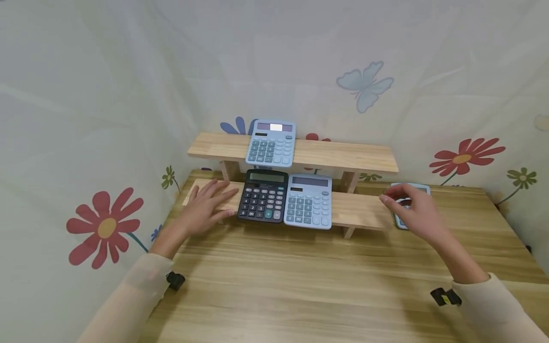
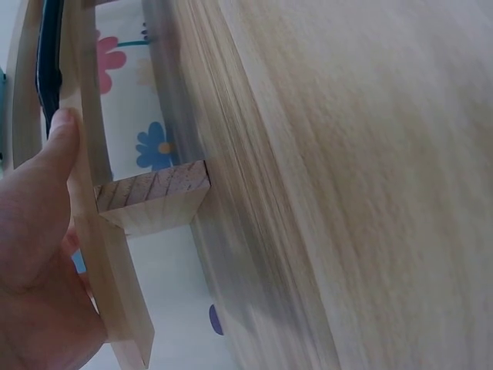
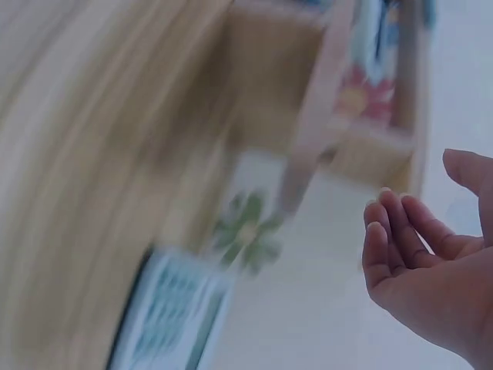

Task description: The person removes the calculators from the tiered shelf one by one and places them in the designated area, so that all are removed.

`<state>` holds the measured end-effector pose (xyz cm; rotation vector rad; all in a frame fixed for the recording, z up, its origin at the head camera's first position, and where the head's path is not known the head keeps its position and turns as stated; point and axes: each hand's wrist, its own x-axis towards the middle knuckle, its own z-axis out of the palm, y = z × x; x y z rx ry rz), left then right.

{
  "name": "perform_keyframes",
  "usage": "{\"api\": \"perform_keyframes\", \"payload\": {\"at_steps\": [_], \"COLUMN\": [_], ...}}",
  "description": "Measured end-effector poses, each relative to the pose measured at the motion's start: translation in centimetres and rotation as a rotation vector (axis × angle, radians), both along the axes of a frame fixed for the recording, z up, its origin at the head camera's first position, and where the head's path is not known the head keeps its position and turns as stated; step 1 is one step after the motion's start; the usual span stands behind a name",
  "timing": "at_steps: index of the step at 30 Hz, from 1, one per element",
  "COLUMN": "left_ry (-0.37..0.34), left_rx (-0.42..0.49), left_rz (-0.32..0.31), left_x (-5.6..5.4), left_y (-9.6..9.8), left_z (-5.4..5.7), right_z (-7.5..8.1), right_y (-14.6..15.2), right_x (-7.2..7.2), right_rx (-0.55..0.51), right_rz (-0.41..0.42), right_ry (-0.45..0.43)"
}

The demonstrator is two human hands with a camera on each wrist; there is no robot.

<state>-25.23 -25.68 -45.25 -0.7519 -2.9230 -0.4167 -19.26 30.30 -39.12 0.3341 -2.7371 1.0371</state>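
Observation:
My left hand (image 1: 203, 209) lies over the left end of the lower wooden shelf, fingers spread, thumb tip right at the edge of a black calculator (image 1: 262, 196). In the left wrist view the thumb reaches the calculator's dark side. A light blue calculator (image 1: 308, 202) leans beside the black one on the same shelf. Above them, another light blue calculator (image 1: 271, 145) rests on the upper shelf. My right hand (image 1: 413, 212), fingers loosely bent and holding nothing, hovers near the shelf's right end, partly covering a blue calculator (image 3: 171, 312) on the table.
The two-tier wooden stand has an upper shelf (image 1: 347, 155) and a lower shelf (image 1: 360, 209) on short legs. It stands at the back of the wood-grain table (image 1: 300, 286). Behind hangs a pale curtain (image 1: 300, 62) printed with flowers and a butterfly.

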Motion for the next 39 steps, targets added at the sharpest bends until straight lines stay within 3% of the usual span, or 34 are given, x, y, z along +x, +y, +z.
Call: {"api": "perform_keyframes", "payload": {"at_steps": [5, 13, 23, 39], "left_ry": [-0.006, -0.019, -0.034, -0.015], "left_rx": [-0.002, -0.019, -0.018, -0.012], "left_rz": [-0.001, -0.004, 0.016, 0.01], "left_x": [-0.2, -0.3, -0.3, -0.6], "left_y": [0.0, 0.1, 0.0, -0.1], "left_z": [-0.1, -0.2, -0.2, -0.6], "right_z": [1.1, 1.1, 1.7, 2.1], "right_y": [-5.0, -11.1, -16.8, -21.5], "right_x": [-1.0, -3.5, -6.5, -7.9], "right_rx": [-0.12, -0.362, -0.622, -0.768], "right_rz": [0.099, 0.197, 0.226, 0.145], "right_ry": [-0.053, -0.166, -0.302, -0.483]}}
